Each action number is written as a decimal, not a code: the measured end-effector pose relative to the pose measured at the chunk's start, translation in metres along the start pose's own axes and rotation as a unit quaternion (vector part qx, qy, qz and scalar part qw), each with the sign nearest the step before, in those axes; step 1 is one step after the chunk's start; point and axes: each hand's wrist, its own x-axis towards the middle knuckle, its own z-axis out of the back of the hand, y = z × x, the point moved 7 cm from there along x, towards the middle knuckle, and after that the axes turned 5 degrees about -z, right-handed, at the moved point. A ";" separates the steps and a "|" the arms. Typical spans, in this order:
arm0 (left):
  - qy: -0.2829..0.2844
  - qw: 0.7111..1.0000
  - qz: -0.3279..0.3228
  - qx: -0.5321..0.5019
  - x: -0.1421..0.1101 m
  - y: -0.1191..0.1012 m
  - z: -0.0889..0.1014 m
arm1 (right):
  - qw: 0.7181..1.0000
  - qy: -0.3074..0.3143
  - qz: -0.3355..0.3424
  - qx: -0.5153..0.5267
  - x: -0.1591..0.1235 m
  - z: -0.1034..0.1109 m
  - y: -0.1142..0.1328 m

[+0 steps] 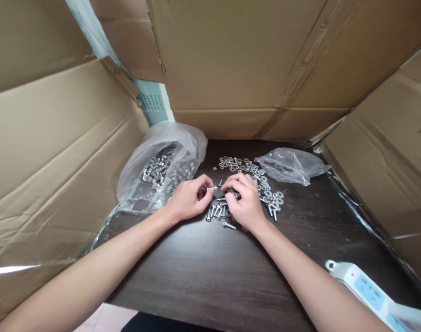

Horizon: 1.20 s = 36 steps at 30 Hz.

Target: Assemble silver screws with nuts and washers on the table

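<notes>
My left hand (pixel 189 198) and my right hand (pixel 244 203) meet over the middle of a dark wooden table (pixel 210 276). Between their pinched fingertips lies a small silver bolt (pixel 212 187), held level just above the table. The left fingers grip one end and the right fingers close on the other end. A loose pile of bolts (pixel 219 213) lies under and between the hands. Washers (pixel 236 163) are spread behind and to the right of my right hand.
A clear plastic bag (pixel 155 173) full of bolts lies at the left. A flatter plastic bag (pixel 291 166) rests at the back right. Cardboard walls (pixel 245 69) enclose the table on three sides. A white power strip (pixel 369 290) sits near the front right edge.
</notes>
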 end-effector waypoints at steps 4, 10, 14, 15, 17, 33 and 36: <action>0.010 1.000 0.001 -0.008 0.000 0.001 0.000 | 0.999 -0.019 -0.024 -0.022 0.000 0.002 -0.004; 0.021 1.000 -0.018 0.010 0.000 0.001 0.001 | 1.000 0.007 0.013 0.004 0.001 -0.001 0.003; 0.043 0.998 -0.039 0.014 0.000 -0.004 -0.002 | 0.997 0.051 0.051 0.007 -0.001 -0.005 0.013; 0.043 0.998 -0.043 0.013 0.000 -0.005 -0.002 | 0.997 0.057 0.053 0.005 -0.001 -0.005 0.013; 0.038 0.998 -0.047 0.011 0.001 -0.006 -0.001 | 0.997 0.059 0.049 0.007 -0.001 -0.006 0.013; 0.044 0.999 -0.028 -0.011 -0.002 -0.003 -0.005 | 0.995 0.087 0.038 -0.043 -0.001 -0.012 0.010; 0.027 0.999 -0.039 0.005 -0.002 -0.004 -0.003 | 0.992 0.089 0.043 -0.082 -0.001 -0.013 0.011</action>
